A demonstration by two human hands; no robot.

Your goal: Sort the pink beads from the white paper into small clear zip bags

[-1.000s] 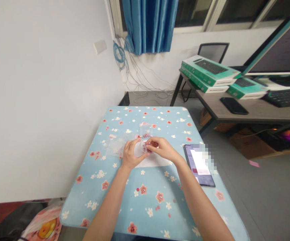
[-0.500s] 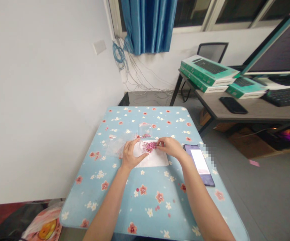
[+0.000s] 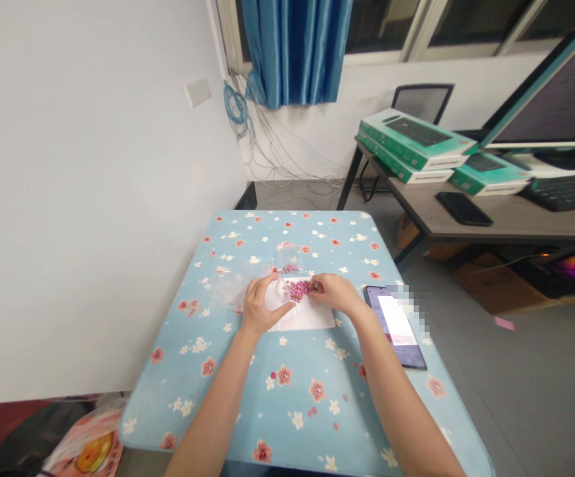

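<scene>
Your right hand (image 3: pixel 337 293), having shifted rightward over the white paper (image 3: pixel 310 319), is curling (I can't tell around what), exposing pink beads (image 3: pixel 297 290) on that sheet; your left hand (image 3: pixel 256 310) is spreading at its left.

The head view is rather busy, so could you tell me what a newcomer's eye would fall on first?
Probably the blue flowered table at lower centre, with pink beads on white paper between the left hand and right hand. Next might come the shiny blue curtain at top centre, then the green boxes on the desk at right.
</scene>
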